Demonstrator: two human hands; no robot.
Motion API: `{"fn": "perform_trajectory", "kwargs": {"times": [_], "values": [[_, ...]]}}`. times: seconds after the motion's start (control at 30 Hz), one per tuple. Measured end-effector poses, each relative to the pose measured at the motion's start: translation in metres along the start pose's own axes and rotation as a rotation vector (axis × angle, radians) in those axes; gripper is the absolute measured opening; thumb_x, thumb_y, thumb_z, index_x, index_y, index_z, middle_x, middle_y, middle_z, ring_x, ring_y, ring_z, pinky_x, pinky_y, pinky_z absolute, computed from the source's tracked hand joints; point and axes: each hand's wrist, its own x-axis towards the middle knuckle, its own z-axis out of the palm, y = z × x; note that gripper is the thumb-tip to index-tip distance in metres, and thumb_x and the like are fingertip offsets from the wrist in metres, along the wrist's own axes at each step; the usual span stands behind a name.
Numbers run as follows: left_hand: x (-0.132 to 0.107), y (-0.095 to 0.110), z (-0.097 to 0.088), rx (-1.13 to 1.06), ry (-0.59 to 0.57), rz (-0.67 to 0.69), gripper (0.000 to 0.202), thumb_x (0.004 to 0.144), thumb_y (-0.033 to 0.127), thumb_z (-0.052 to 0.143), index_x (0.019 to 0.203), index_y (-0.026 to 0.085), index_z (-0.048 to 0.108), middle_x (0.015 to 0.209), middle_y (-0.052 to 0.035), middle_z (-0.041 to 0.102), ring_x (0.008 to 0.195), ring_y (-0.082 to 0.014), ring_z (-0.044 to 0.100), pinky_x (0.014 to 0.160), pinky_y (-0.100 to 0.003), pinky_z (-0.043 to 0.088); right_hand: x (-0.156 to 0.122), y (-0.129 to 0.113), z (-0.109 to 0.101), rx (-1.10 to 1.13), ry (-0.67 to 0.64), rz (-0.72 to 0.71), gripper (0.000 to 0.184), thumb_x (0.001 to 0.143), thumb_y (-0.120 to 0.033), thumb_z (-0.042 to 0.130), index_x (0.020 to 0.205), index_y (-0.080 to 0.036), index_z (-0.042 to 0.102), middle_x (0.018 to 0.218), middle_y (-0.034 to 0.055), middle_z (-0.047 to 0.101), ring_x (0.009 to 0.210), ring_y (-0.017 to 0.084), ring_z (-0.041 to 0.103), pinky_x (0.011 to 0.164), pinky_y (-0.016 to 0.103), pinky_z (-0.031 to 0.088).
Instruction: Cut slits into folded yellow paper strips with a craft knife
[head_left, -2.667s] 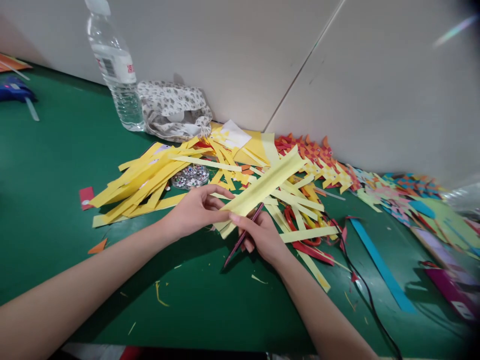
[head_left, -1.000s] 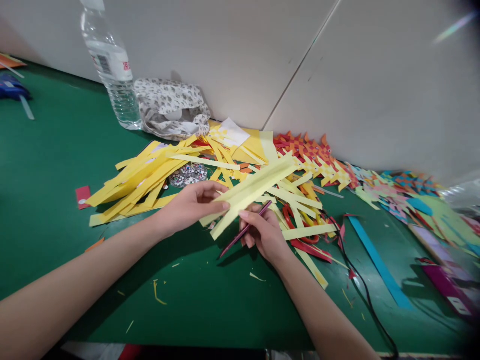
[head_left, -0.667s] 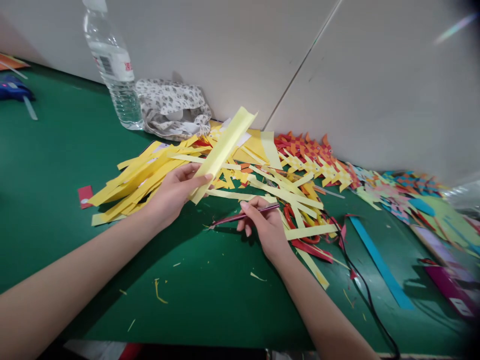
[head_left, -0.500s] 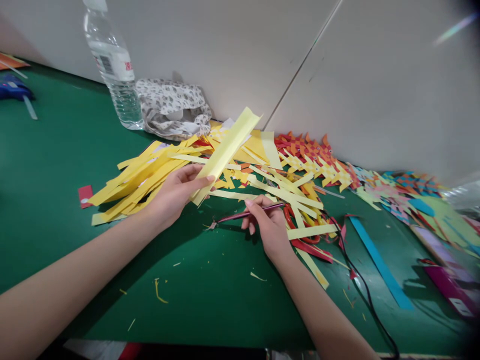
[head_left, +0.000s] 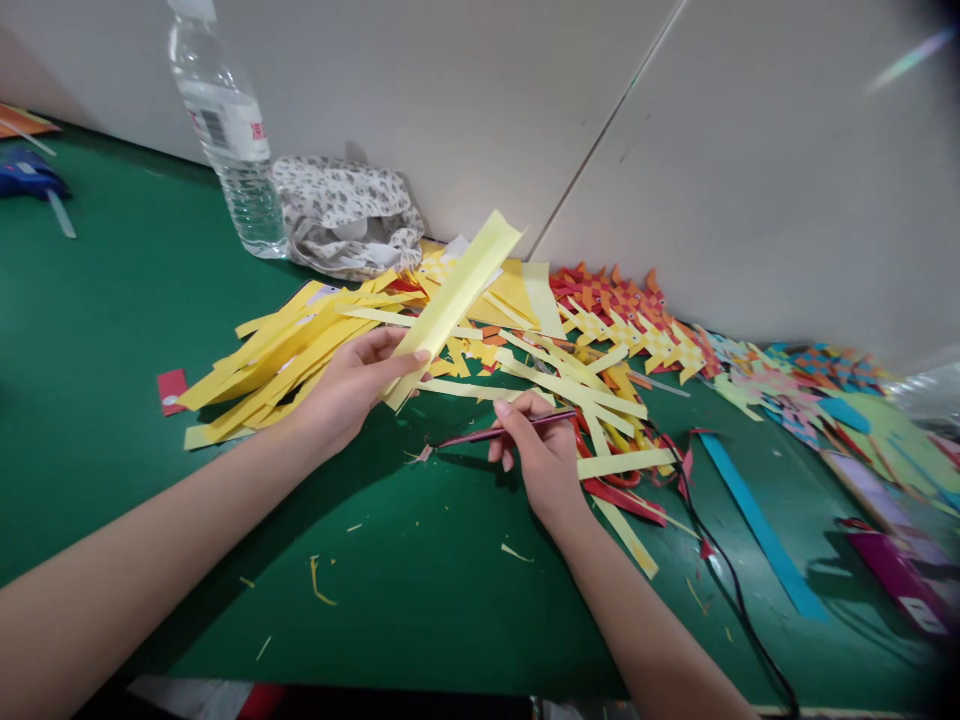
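A creased strip of pale yellow paper (head_left: 457, 305) slants up and away from my left hand (head_left: 360, 385), its lower end pinched between thumb and fingers. My right hand (head_left: 540, 450) grips a slim, dark maroon pen-like tool (head_left: 480, 435); its exact kind is unclear. The tool's thin tip points left, close to a small pinkish scrap (head_left: 425, 453) on the green table (head_left: 420, 600). Beside my left hand lies a heap of bright yellow paper strips (head_left: 277, 350). Loose pale yellow strips (head_left: 585, 390) are tangled beyond my right hand.
A water bottle (head_left: 232, 150) and a patterned cloth pouch (head_left: 349, 215) stand against the wall. Woven paper pieces (head_left: 615, 305) line the back right. Further right are a black cable (head_left: 731, 570), a blue strip (head_left: 761, 525) and a magenta object (head_left: 896, 580). A blue tool (head_left: 30, 175) lies far left.
My right hand has shifted slightly right with the maroon tool, and the tip has drawn back a little from the scrap. My left hand and its paper strip are nearly still.
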Motion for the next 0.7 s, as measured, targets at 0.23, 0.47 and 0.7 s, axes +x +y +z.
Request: {"fn": "perform_trajectory", "kwargs": {"times": [0.23, 0.47, 0.7], "values": [[0.0, 0.0008, 0.0004, 0.003, 0.003, -0.001, 0.032, 0.063, 0.024, 0.082, 0.089, 0.017, 0.066, 0.084, -0.0002, 0.071, 0.068, -0.011, 0.065, 0.06, -0.019, 0.051, -0.0011, 0.0036, 0.0006, -0.006, -0.097, 0.036, 0.031, 0.087, -0.041, 0.063, 0.066, -0.02, 0.052, 0.047, -0.0038, 0.06, 0.037, 0.008, 0.046, 0.04, 0.02, 0.035], [0.0002, 0.0024, 0.0027, 0.032, 0.039, 0.0, 0.032, 0.064, 0.024, 0.081, 0.091, 0.017, 0.065, 0.086, -0.0019, 0.072, 0.071, -0.0134, 0.067, 0.061, -0.021, 0.053, -0.0037, -0.0005, 0.002, 0.181, -0.4, 0.048, 0.027, 0.085, -0.045, 0.065, 0.079, -0.02, 0.06, 0.065, -0.0003, 0.07, 0.049, 0.009, 0.058, 0.048, 0.021, 0.043], [0.0, 0.0017, 0.0019, 0.047, 0.013, 0.01, 0.032, 0.063, 0.025, 0.08, 0.091, 0.017, 0.065, 0.087, -0.001, 0.071, 0.071, -0.0136, 0.068, 0.061, -0.022, 0.053, -0.0054, -0.0008, 0.0017, 0.167, -0.513, 0.108, 0.018, 0.083, -0.037, 0.069, 0.085, -0.02, 0.064, 0.071, -0.0012, 0.069, 0.051, 0.008, 0.056, 0.05, 0.02, 0.046]]}}
